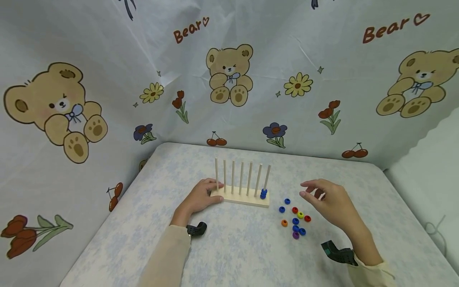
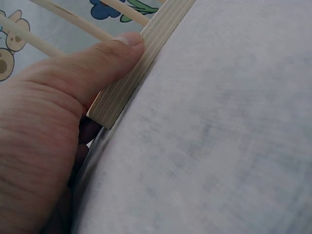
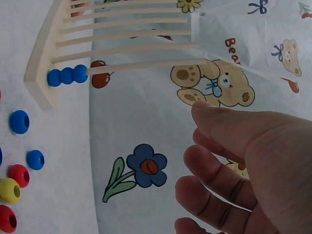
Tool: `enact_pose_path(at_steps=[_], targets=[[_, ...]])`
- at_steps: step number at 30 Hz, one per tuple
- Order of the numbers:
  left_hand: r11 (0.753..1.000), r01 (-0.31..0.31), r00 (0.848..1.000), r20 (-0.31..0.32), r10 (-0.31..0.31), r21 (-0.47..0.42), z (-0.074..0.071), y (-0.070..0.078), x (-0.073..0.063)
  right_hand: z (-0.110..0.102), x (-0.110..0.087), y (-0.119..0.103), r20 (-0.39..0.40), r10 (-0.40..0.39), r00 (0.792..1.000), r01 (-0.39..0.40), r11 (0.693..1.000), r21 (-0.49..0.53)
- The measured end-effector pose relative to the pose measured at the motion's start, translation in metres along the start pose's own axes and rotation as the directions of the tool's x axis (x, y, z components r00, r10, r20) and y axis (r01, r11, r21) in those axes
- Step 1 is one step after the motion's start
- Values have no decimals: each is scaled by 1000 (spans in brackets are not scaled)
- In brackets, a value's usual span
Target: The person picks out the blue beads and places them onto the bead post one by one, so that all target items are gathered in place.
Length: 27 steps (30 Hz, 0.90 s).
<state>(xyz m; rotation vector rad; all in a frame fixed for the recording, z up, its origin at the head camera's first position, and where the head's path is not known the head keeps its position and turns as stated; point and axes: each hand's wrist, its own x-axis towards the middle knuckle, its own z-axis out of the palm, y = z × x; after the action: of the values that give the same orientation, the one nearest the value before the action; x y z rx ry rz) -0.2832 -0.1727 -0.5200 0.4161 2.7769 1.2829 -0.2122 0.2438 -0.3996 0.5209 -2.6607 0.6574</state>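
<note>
A pale wooden peg stand (image 1: 241,198) with a row of upright rods stands on the table. Its left end is gripped by my left hand (image 1: 198,197), the thumb along the front edge and the other fingers behind. Three blue beads (image 3: 67,76) are stacked at the foot of the rightmost rod; the other rods are bare. My right hand (image 1: 331,201) hovers to the right of the stand, fingers loosely bent and apart, holding nothing. Left of it lie loose beads, among them a yellow bead (image 1: 300,215), an orange bead (image 1: 284,223) and a purple bead (image 1: 295,235).
Several more blue and red beads, such as a red bead (image 1: 307,219), are scattered on the pale patterned table (image 1: 244,247). A bear-print cloth (image 1: 269,63) hangs behind and to the left. A thin cable (image 1: 437,229) lies past the table's right edge.
</note>
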Motion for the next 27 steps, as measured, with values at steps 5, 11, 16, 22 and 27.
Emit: enact_pose_path(at_steps=[5, 11, 16, 22, 27], targets=[[1000, -1, 1000, -4, 1, 9, 1, -1, 1, 4, -6, 3, 91, 16, 996, -16, 1000, -7], [1000, -5, 1000, -10, 5, 11, 1, -2, 2, 3, -15, 10, 170, 33, 985, -37, 999, 21], [1000, 4, 1000, -8, -4, 16, 2, -2, 3, 9, -25, 21, 228, 65, 972, -88, 992, 95], [1000, -2, 1000, -4, 2, 30, 3, -2, 3, 18, -37, 34, 363, 151, 919, -215, 966, 141], [999, 8, 1000, -10, -7, 42, 3, -3, 3, 22, -44, 39, 399, 190, 897, -274, 948, 164]])
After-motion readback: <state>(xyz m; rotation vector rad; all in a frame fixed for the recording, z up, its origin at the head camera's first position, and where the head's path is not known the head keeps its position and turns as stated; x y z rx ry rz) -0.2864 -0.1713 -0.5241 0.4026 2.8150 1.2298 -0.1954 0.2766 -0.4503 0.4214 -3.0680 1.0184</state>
